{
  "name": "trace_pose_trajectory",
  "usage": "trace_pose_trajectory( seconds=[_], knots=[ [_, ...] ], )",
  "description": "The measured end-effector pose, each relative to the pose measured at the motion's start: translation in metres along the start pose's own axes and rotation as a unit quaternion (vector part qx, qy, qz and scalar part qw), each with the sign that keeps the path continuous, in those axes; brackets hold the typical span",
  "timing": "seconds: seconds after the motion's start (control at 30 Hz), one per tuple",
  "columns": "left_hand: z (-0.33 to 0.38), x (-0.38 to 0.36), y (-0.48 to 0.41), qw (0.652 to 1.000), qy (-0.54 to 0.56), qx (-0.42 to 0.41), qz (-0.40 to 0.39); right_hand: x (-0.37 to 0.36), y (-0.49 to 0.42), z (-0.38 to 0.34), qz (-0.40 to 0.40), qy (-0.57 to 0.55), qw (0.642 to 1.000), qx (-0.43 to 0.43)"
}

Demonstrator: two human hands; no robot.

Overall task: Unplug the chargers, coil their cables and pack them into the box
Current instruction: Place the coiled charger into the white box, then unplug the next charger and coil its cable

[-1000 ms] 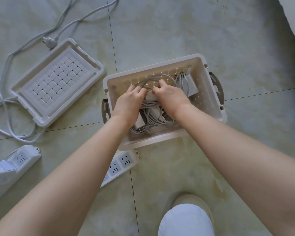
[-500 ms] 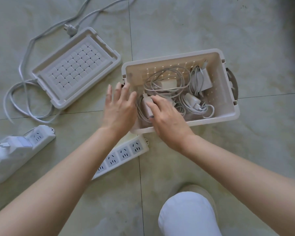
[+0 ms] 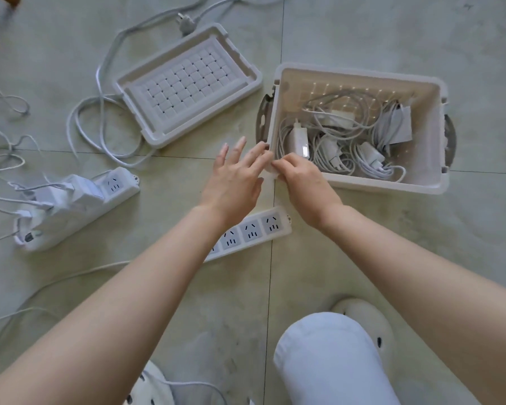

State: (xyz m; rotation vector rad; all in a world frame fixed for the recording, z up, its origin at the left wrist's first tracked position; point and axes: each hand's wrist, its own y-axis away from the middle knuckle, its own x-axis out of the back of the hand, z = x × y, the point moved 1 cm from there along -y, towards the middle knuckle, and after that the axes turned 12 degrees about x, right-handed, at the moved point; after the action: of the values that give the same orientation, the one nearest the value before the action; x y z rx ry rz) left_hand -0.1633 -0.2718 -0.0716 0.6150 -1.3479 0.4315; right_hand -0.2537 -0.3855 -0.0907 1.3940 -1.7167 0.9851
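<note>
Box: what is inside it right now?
The box holds several white chargers tangled with coiled cables. The pile hides whatever may lie beneath it, so an exact count is unclear.

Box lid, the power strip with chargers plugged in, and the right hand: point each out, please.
box lid point(image 3: 187, 86), head view, middle of its grid panel.
power strip point(image 3: 114, 184), head view, its free end socket.
right hand point(image 3: 303, 178), head view, back of the hand gripping the box point(image 3: 377, 185) corner.
</note>
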Motion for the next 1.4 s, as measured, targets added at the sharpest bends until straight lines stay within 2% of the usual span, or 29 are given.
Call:
trace_pose_trajectory(
  seconds=[0.07,0.13,0.2,0.27,0.33,0.4,0.53,0.6,0.67,0.73,0.83,0.9,1.0,1.1,1.2,1.4],
  knots=[
    [-0.011,-0.003,0.012,1.0,0.005,0.008,0.006,-0.001,0.0,-0.01,0.045,0.036,0.998,0.018],
    [-0.029,-0.012,0.031,0.999,0.025,0.022,0.016,-0.009,0.005,-0.023,0.05,0.061,0.994,0.077],
    [-0.049,-0.028,0.055,0.999,0.03,0.021,0.008,-0.025,0.014,-0.037,0.001,0.06,0.986,0.155],
    [-0.068,-0.046,0.082,0.999,0.017,0.023,-0.045,-0.043,0.023,-0.051,-0.085,0.053,0.975,0.2],
    [-0.081,-0.06,0.104,0.994,-0.01,0.033,-0.1,-0.061,0.03,-0.059,-0.175,0.063,0.964,0.191],
    [-0.09,-0.069,0.119,0.991,-0.028,0.056,-0.116,-0.072,0.031,-0.067,-0.231,0.091,0.954,0.166],
    [-0.095,-0.073,0.123,0.994,-0.04,0.08,-0.069,-0.079,0.025,-0.075,-0.217,0.166,0.948,0.161],
    [-0.098,-0.07,0.122,0.993,-0.022,0.088,-0.071,-0.081,0.017,-0.078,-0.211,0.197,0.945,0.152],
    [-0.109,-0.067,0.123,0.993,0.031,0.095,-0.067,-0.083,0.006,-0.082,-0.232,0.193,0.943,0.137],
    [-0.126,-0.06,0.125,0.994,0.033,0.099,-0.034,-0.084,-0.009,-0.089,-0.266,0.183,0.938,0.13],
    [-0.168,-0.043,0.13,0.986,-0.002,0.145,0.084,-0.086,-0.043,-0.11,-0.277,0.121,0.94,0.155],
    [-0.204,-0.03,0.133,0.96,-0.011,0.216,0.178,-0.092,-0.073,-0.133,-0.255,0.021,0.955,0.151],
    [-0.252,-0.016,0.139,0.924,-0.024,0.298,0.237,-0.116,-0.121,-0.17,-0.211,-0.109,0.965,0.113],
    [-0.278,-0.015,0.14,0.925,-0.024,0.316,0.207,-0.145,-0.166,-0.204,-0.165,-0.179,0.967,0.075],
    [-0.29,-0.014,0.136,0.939,0.023,0.3,0.166,-0.172,-0.192,-0.225,-0.171,-0.215,0.96,0.061],
    [-0.299,-0.009,0.123,0.937,0.12,0.31,0.11,-0.197,-0.194,-0.225,-0.131,-0.266,0.955,0.012]
  ],
)
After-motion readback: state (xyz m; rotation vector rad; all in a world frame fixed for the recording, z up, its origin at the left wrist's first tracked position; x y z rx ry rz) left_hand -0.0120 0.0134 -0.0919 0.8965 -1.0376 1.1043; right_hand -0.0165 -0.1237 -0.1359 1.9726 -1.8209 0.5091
